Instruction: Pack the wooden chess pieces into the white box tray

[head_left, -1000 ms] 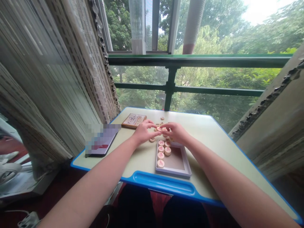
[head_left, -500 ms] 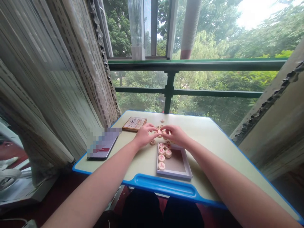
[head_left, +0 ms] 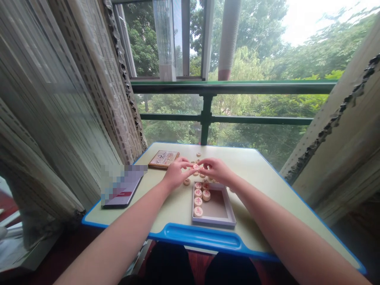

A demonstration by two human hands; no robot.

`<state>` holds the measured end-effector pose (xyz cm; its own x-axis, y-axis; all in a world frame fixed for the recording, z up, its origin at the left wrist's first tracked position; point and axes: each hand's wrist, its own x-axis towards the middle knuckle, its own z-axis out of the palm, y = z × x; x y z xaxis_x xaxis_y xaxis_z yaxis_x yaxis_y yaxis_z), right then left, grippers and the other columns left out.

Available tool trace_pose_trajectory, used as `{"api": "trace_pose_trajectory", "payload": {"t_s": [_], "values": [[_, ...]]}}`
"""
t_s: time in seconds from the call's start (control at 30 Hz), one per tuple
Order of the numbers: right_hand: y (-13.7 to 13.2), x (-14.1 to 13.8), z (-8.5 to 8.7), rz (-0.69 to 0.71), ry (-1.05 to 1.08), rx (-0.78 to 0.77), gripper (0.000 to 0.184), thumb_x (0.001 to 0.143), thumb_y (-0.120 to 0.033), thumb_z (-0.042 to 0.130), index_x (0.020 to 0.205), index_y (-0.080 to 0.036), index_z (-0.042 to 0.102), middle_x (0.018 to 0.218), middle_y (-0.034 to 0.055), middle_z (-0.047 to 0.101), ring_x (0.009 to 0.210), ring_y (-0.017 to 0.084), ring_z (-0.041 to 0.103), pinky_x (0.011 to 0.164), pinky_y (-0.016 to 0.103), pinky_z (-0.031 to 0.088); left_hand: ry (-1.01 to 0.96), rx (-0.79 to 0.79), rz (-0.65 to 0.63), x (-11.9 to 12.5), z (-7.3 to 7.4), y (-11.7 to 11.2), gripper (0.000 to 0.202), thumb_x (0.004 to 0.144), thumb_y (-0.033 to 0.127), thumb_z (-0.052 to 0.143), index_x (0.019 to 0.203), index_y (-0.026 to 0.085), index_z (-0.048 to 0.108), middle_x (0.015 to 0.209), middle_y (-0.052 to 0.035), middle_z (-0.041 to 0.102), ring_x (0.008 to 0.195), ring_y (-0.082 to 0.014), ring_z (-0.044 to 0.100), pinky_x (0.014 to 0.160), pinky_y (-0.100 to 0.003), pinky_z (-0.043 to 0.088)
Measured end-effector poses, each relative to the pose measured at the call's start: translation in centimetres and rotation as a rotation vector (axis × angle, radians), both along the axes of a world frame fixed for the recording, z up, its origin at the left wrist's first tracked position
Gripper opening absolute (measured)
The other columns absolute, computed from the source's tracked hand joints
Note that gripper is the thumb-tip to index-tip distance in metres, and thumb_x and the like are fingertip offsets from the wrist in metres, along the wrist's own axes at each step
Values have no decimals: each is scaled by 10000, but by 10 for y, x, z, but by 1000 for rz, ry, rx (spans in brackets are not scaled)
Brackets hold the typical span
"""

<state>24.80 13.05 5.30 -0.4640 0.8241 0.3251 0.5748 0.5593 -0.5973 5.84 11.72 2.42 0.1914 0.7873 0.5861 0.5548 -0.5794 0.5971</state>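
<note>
My left hand and my right hand meet over the middle of the table. Between their fingertips is a round Chinese chess piece with a red character, gripped from both sides. Loose pieces lie around and beneath the hands, partly hidden by the fingers. One loose piece rests just below my left hand, and another lies farther back. Nearer to me is a shallow open box, with several red-marked pieces arranged along its left and back side.
A flat picture-covered box lies at the table's back left, with a tablet-like device in front of it. The table has a blue edge and a molded blue tray at the front. Curtains hang on both sides.
The camera view has shifted slightly, moving everything a little left and down. The right hand's fingers have closed in on the piece beside the left fingertips; the pieces in the box look the same.
</note>
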Motion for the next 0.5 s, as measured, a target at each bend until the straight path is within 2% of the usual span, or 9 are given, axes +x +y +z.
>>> {"api": "trace_pose_trajectory", "payload": {"t_s": [0.13, 0.4, 0.5], "values": [[-3, 4, 7, 31, -27, -45, 225, 714, -275, 617, 891, -154, 684, 636, -20, 531, 563, 85, 418, 566, 217, 332, 18, 22, -45, 3, 1, -1, 230, 723, 372, 665, 820, 167, 703, 849, -43, 603, 657, -122, 555, 644, -283, 483], [-17, 16, 34, 50, -150, -175, 260, 686, -321, 643, 881, -155, 690, 613, -29, 493, 564, 89, 400, 547, 231, 310, 67, 84, -140, 11, 5, -15, 226, 763, 344, 634, 870, 154, 693, 893, -67, 597, 729, -137, 574, 702, -294, 494], [-25, 21, 38, 52, -193, -164, 255, 680, -322, 650, 869, -157, 696, 605, -30, 490, 572, 90, 403, 559, 235, 310, 77, 82, -184, 14, 6, -21, 221, 763, 351, 634, 865, 165, 695, 887, -64, 601, 744, -142, 581, 709, -289, 496]]}}
